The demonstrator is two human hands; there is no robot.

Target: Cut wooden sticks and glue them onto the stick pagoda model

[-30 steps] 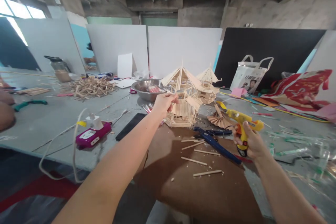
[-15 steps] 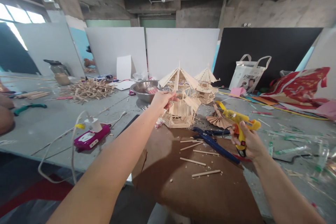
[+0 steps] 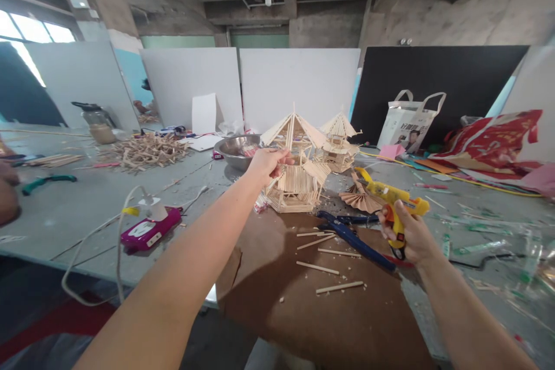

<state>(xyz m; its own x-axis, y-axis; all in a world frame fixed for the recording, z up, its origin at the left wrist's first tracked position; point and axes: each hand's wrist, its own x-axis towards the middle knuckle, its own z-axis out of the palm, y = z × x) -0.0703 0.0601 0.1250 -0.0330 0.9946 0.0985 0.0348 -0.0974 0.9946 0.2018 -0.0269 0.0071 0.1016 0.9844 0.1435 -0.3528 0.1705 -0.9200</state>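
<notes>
My left hand [image 3: 274,163] reaches forward, its fingers closed against the left side of a wooden-stick model pavilion [image 3: 295,188] with a pointed roof. Whether a small loose stick is between those fingertips is hidden. In my right hand [image 3: 410,237] is a yellow hot glue gun [image 3: 392,193], its nozzle pointing toward the model from the right. Behind the pavilion stands a second, tiered stick model [image 3: 339,141]. Between model and glue gun lies a folded brown paper fan [image 3: 359,198]. Blue-handled cutters [image 3: 355,240] rest near my right hand.
Brown cardboard [image 3: 312,318] with several loose sticks [image 3: 339,287] covers the near table. A metal bowl [image 3: 232,153] and a stick pile [image 3: 150,151] stand behind left. A purple power strip [image 3: 151,231] trails white cable. Clear plastic scraps [image 3: 485,248] litter the right.
The whole view has shifted very slightly. My left hand stays at the pavilion, and my right hand keeps the glue gun in nearly the same place.
</notes>
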